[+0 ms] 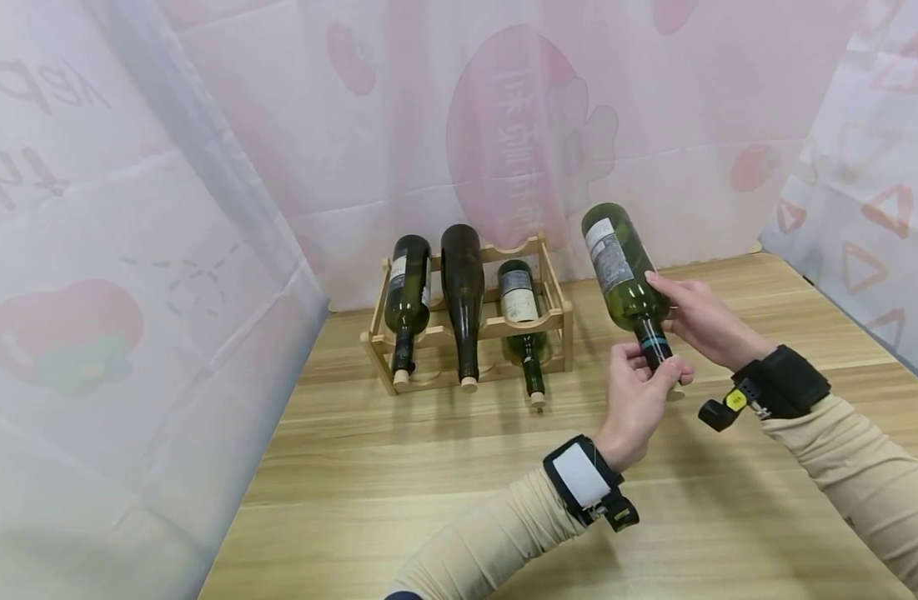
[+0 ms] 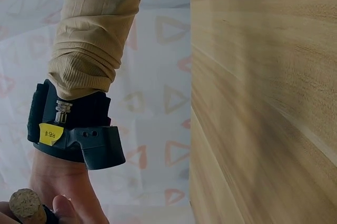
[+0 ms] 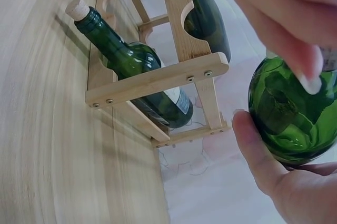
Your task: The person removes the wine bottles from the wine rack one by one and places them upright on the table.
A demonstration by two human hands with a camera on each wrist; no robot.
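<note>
My left hand point(image 1: 633, 400) grips the dark neck of a green wine bottle point(image 1: 629, 283), which is tilted with its base up and away. My right hand point(image 1: 702, 321) holds the same bottle around its shoulder, thumb on the glass and the other fingers largely hidden behind. A grey and white label point(image 1: 610, 254) faces left. The bottle's cork point(image 2: 27, 204) shows past the fingers in the left wrist view. In the right wrist view the green glass point(image 3: 284, 113) lies between fingers of both hands.
Left of the hands stands a two-tier wooden wine rack point(image 1: 564, 329). A green bottle point(image 1: 409, 287) and a dark brown bottle point(image 1: 462, 279) lie on its upper tier, a labelled bottle point(image 1: 519, 300) on the lower right; corks point forward. Printed cloth point(image 1: 398, 150) encloses the wooden table point(image 1: 398, 467).
</note>
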